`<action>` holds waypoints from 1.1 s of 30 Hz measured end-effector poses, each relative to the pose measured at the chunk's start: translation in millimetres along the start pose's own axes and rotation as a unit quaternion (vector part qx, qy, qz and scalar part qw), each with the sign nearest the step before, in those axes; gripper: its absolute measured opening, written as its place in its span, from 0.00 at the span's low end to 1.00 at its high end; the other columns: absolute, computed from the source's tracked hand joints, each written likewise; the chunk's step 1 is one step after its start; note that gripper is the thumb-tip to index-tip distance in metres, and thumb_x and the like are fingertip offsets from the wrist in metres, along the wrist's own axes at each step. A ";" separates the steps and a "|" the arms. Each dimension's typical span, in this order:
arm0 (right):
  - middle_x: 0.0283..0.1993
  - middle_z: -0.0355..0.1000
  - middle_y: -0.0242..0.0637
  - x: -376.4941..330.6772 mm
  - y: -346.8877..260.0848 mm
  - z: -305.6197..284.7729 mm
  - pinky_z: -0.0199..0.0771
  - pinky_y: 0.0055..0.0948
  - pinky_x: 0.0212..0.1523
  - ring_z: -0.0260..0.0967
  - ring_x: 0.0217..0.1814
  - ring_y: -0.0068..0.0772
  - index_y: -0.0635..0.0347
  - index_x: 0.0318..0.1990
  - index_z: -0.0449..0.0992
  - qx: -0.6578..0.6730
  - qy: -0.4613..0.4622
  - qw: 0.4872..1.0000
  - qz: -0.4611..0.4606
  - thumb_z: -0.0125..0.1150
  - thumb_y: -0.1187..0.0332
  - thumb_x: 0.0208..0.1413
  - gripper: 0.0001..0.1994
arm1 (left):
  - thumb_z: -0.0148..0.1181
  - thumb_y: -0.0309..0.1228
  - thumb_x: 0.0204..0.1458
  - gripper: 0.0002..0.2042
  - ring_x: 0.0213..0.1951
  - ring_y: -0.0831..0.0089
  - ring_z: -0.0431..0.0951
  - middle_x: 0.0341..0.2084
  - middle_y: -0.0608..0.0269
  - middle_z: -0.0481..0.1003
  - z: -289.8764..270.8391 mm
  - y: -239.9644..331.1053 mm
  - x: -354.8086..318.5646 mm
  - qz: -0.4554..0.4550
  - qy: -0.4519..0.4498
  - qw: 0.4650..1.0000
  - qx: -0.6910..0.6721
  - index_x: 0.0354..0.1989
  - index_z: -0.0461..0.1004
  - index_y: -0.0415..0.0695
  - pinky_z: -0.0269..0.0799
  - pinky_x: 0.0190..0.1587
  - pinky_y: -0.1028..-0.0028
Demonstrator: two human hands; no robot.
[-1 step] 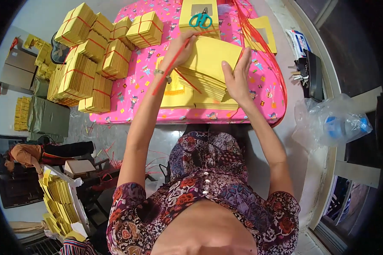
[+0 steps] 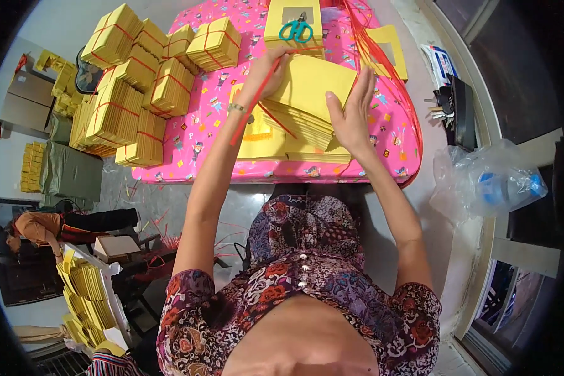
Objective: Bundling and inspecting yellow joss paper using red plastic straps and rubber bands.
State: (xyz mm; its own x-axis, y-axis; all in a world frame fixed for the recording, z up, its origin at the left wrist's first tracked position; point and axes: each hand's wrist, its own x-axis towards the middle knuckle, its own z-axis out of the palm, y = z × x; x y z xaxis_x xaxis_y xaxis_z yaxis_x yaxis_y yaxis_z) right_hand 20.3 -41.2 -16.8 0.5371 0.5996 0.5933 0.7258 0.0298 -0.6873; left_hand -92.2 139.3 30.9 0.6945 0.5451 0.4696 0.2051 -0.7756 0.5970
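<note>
Pink table: end of red strip has shifted slightly, still loose. Left hand curled at yellow stack, hold unclear; right hand unclenched, flat against its side.

One left hand and one right hand are framing one stack of yellow paper, while one pair of scissors is lying farther off. At least eight tied bundles and one other person are occupying the left; one plastic bag is sitting at right.
</note>
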 end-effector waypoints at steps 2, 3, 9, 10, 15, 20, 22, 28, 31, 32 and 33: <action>0.73 0.36 0.56 15.1 -25.9 -18.8 0.29 0.56 0.71 0.25 0.76 0.58 0.63 0.69 0.42 -0.113 -0.055 0.990 -0.064 0.51 0.63 0.58 0.36 | 0.47 0.33 0.62 0.13 0.44 0.56 0.78 0.40 0.47 0.76 -3.5 -7.0 -4.2 -0.005 -0.016 0.999 0.036 0.51 0.72 0.42 0.72 0.45 0.66; 0.73 0.40 0.51 21.7 -34.9 -28.5 0.32 0.57 0.70 0.27 0.76 0.56 0.60 0.69 0.50 -0.230 -0.102 0.961 -0.119 0.53 0.65 0.57 0.33 | 0.46 0.32 0.62 0.13 0.44 0.55 0.78 0.40 0.47 0.76 -2.9 -6.5 -4.2 0.006 -0.010 1.000 0.029 0.50 0.72 0.41 0.72 0.44 0.66; 0.66 0.58 0.43 34.0 -21.4 -29.6 0.43 0.56 0.68 0.45 0.73 0.49 0.56 0.59 0.68 -0.223 -0.260 0.922 -0.181 0.46 0.65 0.58 0.21 | 0.48 0.29 0.59 0.11 0.40 0.50 0.76 0.38 0.48 0.76 -2.3 1.7 -4.0 -0.024 -0.012 1.000 0.011 0.46 0.73 0.42 0.71 0.40 0.60; 0.66 0.58 0.43 33.4 -20.1 -29.4 0.43 0.56 0.68 0.45 0.73 0.49 0.56 0.59 0.68 -0.222 -0.260 0.922 -0.183 0.46 0.65 0.58 0.21 | 0.48 0.29 0.59 0.11 0.40 0.50 0.76 0.38 0.48 0.76 -3.2 2.0 -3.2 -0.024 -0.010 1.000 0.012 0.46 0.73 0.42 0.71 0.40 0.60; 0.65 0.60 0.45 30.9 -21.9 -32.0 0.46 0.55 0.67 0.49 0.71 0.49 0.56 0.58 0.68 -0.227 -0.260 0.922 -0.178 0.44 0.65 0.58 0.21 | 0.48 0.29 0.60 0.11 0.40 0.52 0.76 0.38 0.49 0.76 -17.0 34.1 5.2 0.053 0.058 0.986 0.150 0.47 0.73 0.40 0.71 0.40 0.63; 0.61 0.63 0.46 32.8 -16.7 -27.7 0.47 0.54 0.66 0.51 0.69 0.50 0.59 0.56 0.68 -0.206 -0.249 0.926 -0.196 0.45 0.65 0.57 0.20 | 0.46 0.31 0.62 0.12 0.36 0.59 0.78 0.35 0.51 0.77 10.3 47.6 8.3 0.050 -0.022 0.994 -0.099 0.46 0.73 0.37 0.73 0.38 0.69; 0.60 0.64 0.46 35.7 -18.3 -29.9 0.48 0.53 0.65 0.52 0.68 0.50 0.61 0.55 0.69 -0.193 -0.233 0.929 -0.211 0.45 0.65 0.57 0.19 | 0.43 0.34 0.65 0.15 0.34 0.70 0.78 0.32 0.58 0.78 21.0 56.9 0.3 -0.012 -0.055 0.956 -0.286 0.46 0.73 0.37 0.74 0.38 0.72; 0.55 0.65 0.47 42.3 -9.7 -36.6 0.56 0.48 0.61 0.61 0.61 0.49 0.64 0.44 0.69 -0.122 -0.219 0.946 -0.206 0.51 0.65 0.56 0.12 | 0.35 0.41 0.67 0.21 0.35 0.78 0.76 0.32 0.61 0.77 28.0 50.7 -1.6 -0.131 -0.059 0.889 -0.434 0.46 0.73 0.37 0.73 0.42 0.77; 0.44 0.71 0.44 67.3 -5.2 -37.2 0.72 0.34 0.46 0.73 0.45 0.39 0.65 0.48 0.68 0.125 -0.219 0.968 -0.014 0.56 0.64 0.60 0.15 | 0.35 0.40 0.67 0.21 0.35 0.79 0.76 0.32 0.62 0.77 30.6 47.1 -0.2 -0.111 -0.039 0.898 -0.423 0.45 0.72 0.36 0.73 0.43 0.77; 0.44 0.71 0.44 75.6 -1.8 -30.9 0.72 0.34 0.46 0.73 0.45 0.39 0.65 0.48 0.68 0.125 -0.220 0.967 -0.013 0.56 0.64 0.60 0.15 | 0.35 0.39 0.67 0.20 0.35 0.79 0.76 0.32 0.62 0.77 31.1 45.2 0.5 -0.113 -0.045 0.901 -0.416 0.45 0.72 0.36 0.73 0.43 0.77; 0.39 0.72 0.41 85.9 2.9 -23.3 0.72 0.33 0.44 0.73 0.43 0.34 0.66 0.48 0.69 0.141 -0.177 0.974 -0.016 0.57 0.62 0.60 0.16 | 0.36 0.38 0.67 0.20 0.35 0.78 0.76 0.32 0.62 0.77 32.0 43.4 0.9 -0.115 -0.051 0.904 -0.409 0.44 0.72 0.36 0.73 0.43 0.77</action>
State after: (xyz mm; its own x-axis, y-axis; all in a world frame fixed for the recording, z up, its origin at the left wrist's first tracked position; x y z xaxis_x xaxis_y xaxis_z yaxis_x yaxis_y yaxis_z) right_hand 78.6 -8.2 41.9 0.2980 0.8310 0.4698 0.5662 0.2423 -0.7878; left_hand -60.6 96.0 36.5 0.7669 0.5977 0.2335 -0.1968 -0.1274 0.9721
